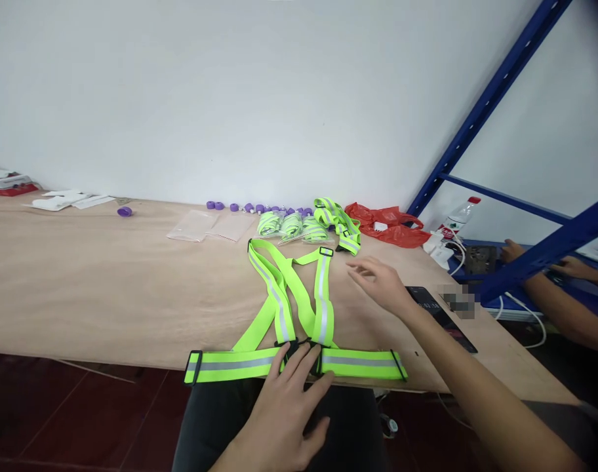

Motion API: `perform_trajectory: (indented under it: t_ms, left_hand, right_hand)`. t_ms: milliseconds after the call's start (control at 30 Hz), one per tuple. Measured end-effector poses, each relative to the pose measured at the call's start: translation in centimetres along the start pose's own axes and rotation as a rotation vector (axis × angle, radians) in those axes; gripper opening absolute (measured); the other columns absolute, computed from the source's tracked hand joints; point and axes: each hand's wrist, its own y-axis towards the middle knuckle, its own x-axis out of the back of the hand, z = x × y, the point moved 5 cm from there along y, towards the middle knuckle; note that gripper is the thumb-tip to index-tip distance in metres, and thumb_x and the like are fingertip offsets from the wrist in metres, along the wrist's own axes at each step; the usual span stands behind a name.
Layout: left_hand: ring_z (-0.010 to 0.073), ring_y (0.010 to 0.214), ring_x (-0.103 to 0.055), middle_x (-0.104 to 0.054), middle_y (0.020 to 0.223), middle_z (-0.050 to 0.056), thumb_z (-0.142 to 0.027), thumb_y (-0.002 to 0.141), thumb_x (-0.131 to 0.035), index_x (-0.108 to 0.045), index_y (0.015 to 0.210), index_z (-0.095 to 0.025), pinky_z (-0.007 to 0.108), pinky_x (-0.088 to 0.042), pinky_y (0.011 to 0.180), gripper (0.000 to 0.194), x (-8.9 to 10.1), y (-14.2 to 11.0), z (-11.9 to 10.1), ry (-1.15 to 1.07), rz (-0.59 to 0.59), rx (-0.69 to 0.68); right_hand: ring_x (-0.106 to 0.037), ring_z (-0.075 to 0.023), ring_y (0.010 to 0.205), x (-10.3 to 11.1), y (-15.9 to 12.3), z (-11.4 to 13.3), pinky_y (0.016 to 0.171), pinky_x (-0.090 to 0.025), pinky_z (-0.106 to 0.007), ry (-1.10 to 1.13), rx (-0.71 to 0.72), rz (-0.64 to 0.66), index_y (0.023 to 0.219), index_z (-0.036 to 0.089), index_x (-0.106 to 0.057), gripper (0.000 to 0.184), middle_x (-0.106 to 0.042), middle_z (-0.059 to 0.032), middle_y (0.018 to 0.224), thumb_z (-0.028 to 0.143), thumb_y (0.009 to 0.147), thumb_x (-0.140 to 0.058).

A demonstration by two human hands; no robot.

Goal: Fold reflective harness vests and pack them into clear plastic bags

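Note:
A neon yellow-green reflective vest (pixel 323 301) made of elastic straps with grey stripes lies spread at the table's front edge. Its waist belt runs left to right, with black sliders at both ends. My left hand (pixel 292 406) rests on the black buckle area at the belt's middle, fingers spread and flat; part of the buckle is hidden beneath them. To the right of the upper straps, my right hand (pixel 378 282) hovers above the wood with loosely bent fingers, touching no strap and holding nothing.
Behind the vest are bagged strap bundles (pixel 292 226), a loose strap bundle (pixel 336 219), purple pieces (pixel 250 208), clear bags (pixel 195 225) and a red plastic bag (pixel 387 225). A phone (pixel 441 318) lies right. Beyond a blue metal frame (pixel 476 111) are another person's hands (pixel 515 252).

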Motion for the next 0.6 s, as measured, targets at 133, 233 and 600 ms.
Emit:
perform_trajectory:
  t_ms: [133,233,600]
  left_hand:
    - [0.0288,0.142,-0.042,-0.046,0.153,0.006,-0.034,0.094,-0.057,-0.055,0.139,-0.032,0.054,-0.037,0.116,0.046,0.2,-0.2,0.6,-0.021,0.005,-0.002]
    - [0.0283,0.139,-0.045,-0.051,0.149,0.007,-0.034,0.094,-0.057,-0.058,0.135,-0.032,0.052,-0.038,0.114,0.042,0.2,0.0,0.6,-0.034,-0.006,0.010]
    - [0.0263,0.130,-0.052,-0.056,0.144,0.005,-0.032,0.094,-0.057,-0.057,0.136,-0.031,0.048,-0.040,0.108,0.042,-0.4,0.5,1.0,-0.039,-0.068,0.039]
  right_hand:
    - [-0.068,-0.0219,0.090,-2.5,5.8,-1.8,0.080,-0.055,-0.033,-0.073,0.021,0.155,0.126,0.021,-0.068,0.037,-0.070,-0.0082,0.119,0.026,0.089,-0.063]
    - [-0.067,-0.0240,0.093,-4.8,8.4,-2.0,0.080,-0.052,-0.031,-0.187,0.093,0.302,0.130,0.022,-0.067,0.043,-0.073,-0.0077,0.115,0.019,0.088,-0.064]
    - [-0.064,-0.0238,0.084,-7.2,11.4,-2.3,0.068,-0.042,-0.028,-0.398,0.139,0.522,0.099,0.019,-0.077,0.021,-0.071,-0.0093,0.093,0.016,0.083,-0.065]
